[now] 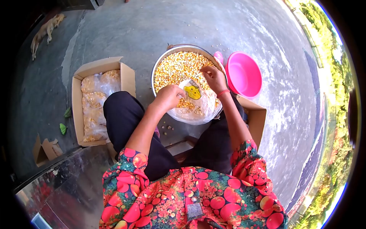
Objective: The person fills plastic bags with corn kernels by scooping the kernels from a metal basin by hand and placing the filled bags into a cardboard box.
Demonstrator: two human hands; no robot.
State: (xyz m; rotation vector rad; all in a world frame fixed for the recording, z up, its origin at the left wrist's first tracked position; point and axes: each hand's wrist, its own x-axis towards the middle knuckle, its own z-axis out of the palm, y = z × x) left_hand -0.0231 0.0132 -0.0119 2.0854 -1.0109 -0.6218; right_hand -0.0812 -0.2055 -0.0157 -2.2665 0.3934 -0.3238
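A round metal basin (153, 72) full of yellow corn kernels (183, 66) stands between my knees. Over its near rim lies a clear plastic bag (204, 108) with a yellow printed picture and some pale contents. My left hand (170, 96) is closed at the bag's left edge, its fingertips pinching the plastic. Above the kernels on the right side of the basin, my right hand (214, 78) is bent at the wrist with the fingers drawn together. Whatever is between those fingertips is too small to make out.
A cardboard box (77, 110) with several filled clear bags (93, 101) stands left of my knee. Right of the basin are a bright pink tub (244, 74) and another cardboard box (256, 118). A dog (46, 32) lies at the far left. Loose kernels dot the concrete floor (126, 34).
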